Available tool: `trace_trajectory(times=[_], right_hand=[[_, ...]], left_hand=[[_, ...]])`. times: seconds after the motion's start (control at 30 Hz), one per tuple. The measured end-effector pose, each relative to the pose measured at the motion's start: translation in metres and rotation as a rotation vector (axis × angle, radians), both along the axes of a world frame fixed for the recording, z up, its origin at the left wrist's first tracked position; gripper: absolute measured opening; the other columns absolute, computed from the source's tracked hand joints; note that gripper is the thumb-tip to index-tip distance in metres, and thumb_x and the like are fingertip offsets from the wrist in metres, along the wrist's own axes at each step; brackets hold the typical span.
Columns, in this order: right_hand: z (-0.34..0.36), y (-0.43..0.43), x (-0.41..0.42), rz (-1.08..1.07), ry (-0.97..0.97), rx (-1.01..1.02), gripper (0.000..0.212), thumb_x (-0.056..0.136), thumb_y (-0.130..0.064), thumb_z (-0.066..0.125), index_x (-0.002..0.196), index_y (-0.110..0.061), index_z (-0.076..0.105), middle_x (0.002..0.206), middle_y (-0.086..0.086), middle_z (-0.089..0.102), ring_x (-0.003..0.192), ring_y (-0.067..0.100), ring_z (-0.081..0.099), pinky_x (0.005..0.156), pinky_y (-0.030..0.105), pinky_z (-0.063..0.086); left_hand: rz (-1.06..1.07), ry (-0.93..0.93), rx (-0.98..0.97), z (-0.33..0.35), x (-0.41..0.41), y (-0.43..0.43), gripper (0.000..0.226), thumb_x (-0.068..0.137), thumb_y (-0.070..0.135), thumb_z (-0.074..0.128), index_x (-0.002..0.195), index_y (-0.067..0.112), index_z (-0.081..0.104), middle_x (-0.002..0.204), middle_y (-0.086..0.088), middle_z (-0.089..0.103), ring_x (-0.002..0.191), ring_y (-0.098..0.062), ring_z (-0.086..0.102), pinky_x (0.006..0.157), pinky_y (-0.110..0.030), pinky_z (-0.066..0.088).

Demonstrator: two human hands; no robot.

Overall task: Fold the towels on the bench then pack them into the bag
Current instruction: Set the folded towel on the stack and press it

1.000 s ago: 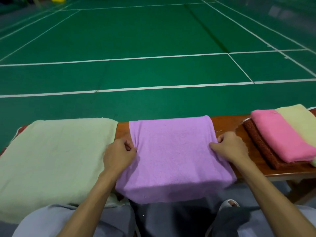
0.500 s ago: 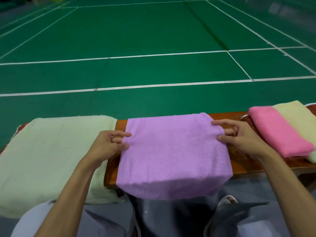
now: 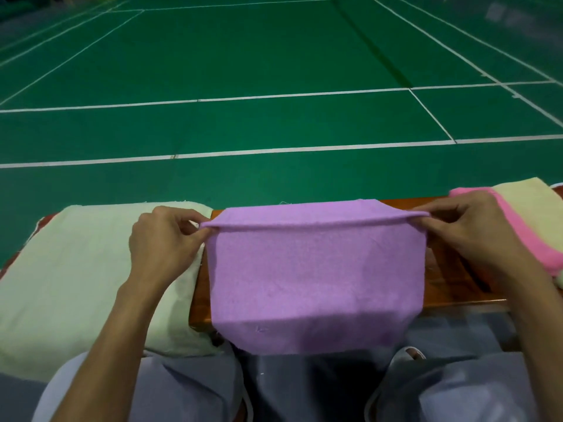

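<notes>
Purple towel [image 3: 313,269], one of four on the bench [image 3: 447,278], hangs over its near edge, upper fold pinched by left hand [image 3: 161,239] and right hand [image 3: 475,233]; pale-green towel [image 3: 91,269] left, pink towel [image 3: 536,239] and cream towel [image 3: 530,202] overlapping right.

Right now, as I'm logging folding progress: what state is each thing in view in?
purple towel: far edge held up taut, near end hanging over the bench front.
left hand: pinches its left corner.
right hand: pinches its right corner.
pale green cloth: spread flat on the bench.
pink towel: folded.
yellow towel: folded, beside the pink one.
</notes>
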State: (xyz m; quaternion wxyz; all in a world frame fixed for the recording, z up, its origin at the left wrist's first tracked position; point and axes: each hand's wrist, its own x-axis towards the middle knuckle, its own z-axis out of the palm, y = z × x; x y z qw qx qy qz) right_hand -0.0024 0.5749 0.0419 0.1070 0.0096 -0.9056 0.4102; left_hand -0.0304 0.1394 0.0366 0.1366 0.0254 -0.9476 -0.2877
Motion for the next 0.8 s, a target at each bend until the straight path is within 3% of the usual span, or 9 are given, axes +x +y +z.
trace_trajectory(times=[0.07,0.13,0.2,0.3,0.4,0.5,0.6,0.7,0.8], right_hand=[[0.006,-0.004,-0.005,-0.043,0.041,-0.036,0.010,0.091,-0.004,0.073,0.089,-0.011,0.080,0.055,0.009,0.068,0.043,0.006,0.049,0.043,0.018,0.042],[0.011,-0.012,-0.013,-0.057,0.004,-0.241,0.011,0.097,-0.005,0.066,0.086,-0.008,0.069,0.054,0.015,0.066,0.037,0.016,0.052,0.039,0.017,0.043],[0.008,-0.022,-0.027,-0.025,-0.156,-0.528,0.016,0.102,-0.011,0.059,0.088,-0.012,0.052,0.070,0.016,0.074,0.048,0.028,0.068,0.042,0.029,0.053],[-0.008,-0.036,-0.049,-0.007,-0.245,-0.808,0.026,0.091,-0.021,0.067,0.084,-0.017,0.042,0.091,0.020,0.077,0.079,0.036,0.077,0.062,0.049,0.062],[-0.012,-0.041,-0.064,-0.015,-0.072,-1.021,0.028,0.099,-0.006,0.059,0.079,-0.019,0.044,0.091,0.015,0.075,0.094,0.031,0.075,0.081,0.044,0.061],[0.010,-0.037,-0.066,0.084,0.093,-1.134,0.029,0.103,0.000,0.049,0.083,-0.021,0.043,0.090,0.004,0.073,0.096,0.024,0.073,0.088,0.038,0.058],[0.027,-0.031,-0.056,0.226,0.193,-1.155,0.030,0.103,0.001,0.046,0.084,-0.022,0.041,0.092,0.001,0.071,0.101,0.024,0.070,0.102,0.046,0.052],[0.031,-0.018,-0.043,0.259,0.158,-1.037,0.028,0.101,0.000,0.050,0.084,-0.021,0.042,0.082,-0.003,0.071,0.098,0.020,0.071,0.101,0.044,0.053],[0.023,0.001,-0.028,0.297,-0.028,-0.871,0.027,0.085,-0.013,0.072,0.079,-0.012,0.046,0.067,0.001,0.063,0.081,0.018,0.072,0.083,0.030,0.060]], left_hand=[[0.031,-0.054,-0.003,0.002,-0.004,0.002,0.012,0.089,0.043,0.076,0.085,0.032,0.075,0.053,0.007,0.068,0.053,-0.010,0.065,0.055,-0.026,0.050],[0.027,-0.178,0.320,0.002,-0.012,0.006,0.014,0.098,0.030,0.069,0.091,0.018,0.070,0.056,-0.002,0.071,0.045,-0.010,0.063,0.044,-0.021,0.045],[-0.002,-0.355,0.765,0.002,-0.021,0.012,0.014,0.104,0.022,0.059,0.098,0.010,0.060,0.078,-0.015,0.077,0.056,-0.019,0.072,0.042,-0.021,0.048],[-0.074,-0.488,1.152,-0.007,-0.040,0.017,0.010,0.109,0.021,0.048,0.111,0.012,0.051,0.114,-0.021,0.075,0.090,-0.029,0.078,0.067,-0.029,0.063],[-0.182,-0.369,1.366,-0.010,-0.059,0.023,0.019,0.108,0.022,0.048,0.124,0.013,0.050,0.131,-0.020,0.068,0.112,-0.026,0.072,0.095,-0.035,0.059],[-0.342,-0.140,1.437,0.004,-0.068,0.023,0.012,0.100,0.025,0.060,0.110,0.018,0.060,0.123,-0.009,0.072,0.124,-0.026,0.065,0.114,-0.039,0.045],[-0.469,-0.014,1.486,0.025,-0.059,0.014,0.030,0.084,0.032,0.080,0.107,0.019,0.066,0.114,-0.004,0.076,0.125,-0.027,0.063,0.112,-0.040,0.046],[-0.508,-0.047,1.393,0.025,-0.043,0.000,0.039,0.073,0.037,0.089,0.101,0.017,0.071,0.108,-0.005,0.077,0.116,-0.025,0.068,0.106,-0.038,0.050],[-0.473,-0.228,1.168,0.010,-0.032,-0.022,0.056,0.057,0.041,0.096,0.090,0.005,0.069,0.099,-0.018,0.073,0.100,-0.029,0.072,0.098,-0.041,0.056]])
